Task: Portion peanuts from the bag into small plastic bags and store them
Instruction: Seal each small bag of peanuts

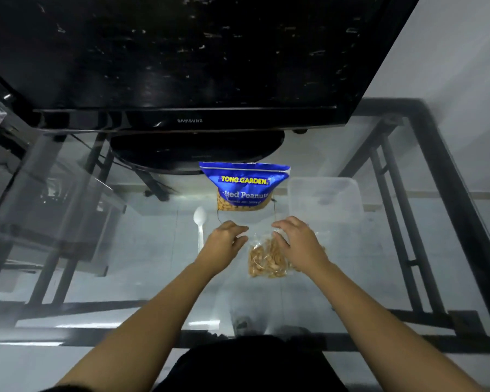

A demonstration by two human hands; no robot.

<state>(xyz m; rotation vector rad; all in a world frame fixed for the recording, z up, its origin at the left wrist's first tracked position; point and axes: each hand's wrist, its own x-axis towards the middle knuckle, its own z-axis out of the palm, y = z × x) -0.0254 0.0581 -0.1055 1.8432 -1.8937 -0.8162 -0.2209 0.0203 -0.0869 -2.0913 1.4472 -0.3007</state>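
Resting on glass: table [125,250], both forearms stretched across it.
Small bag [266,258]: clear, part-filled with peanuts, lying flat between the hands.
Left hand [224,244]: fingers curled at the bag's top-left corner; whether they pinch it, cannot tell.
Right hand [297,244]: fingers spread, pressing its upper right.
Spoon [200,222]: white, just left of the left fingers.
Peanut bag [245,185]: blue, upright beyond the fingertips.
Tub [324,199]: clear, beyond the right fingers.
TV [181,66]: farthest.

1. Small plastic bag [266,257] lies on the glass table [142,250], between both hands
2. Peanut bag [244,186] at 12 o'clock
3. Spoon [200,224] at 10 o'clock
4. Container [324,199] at 1 o'clock
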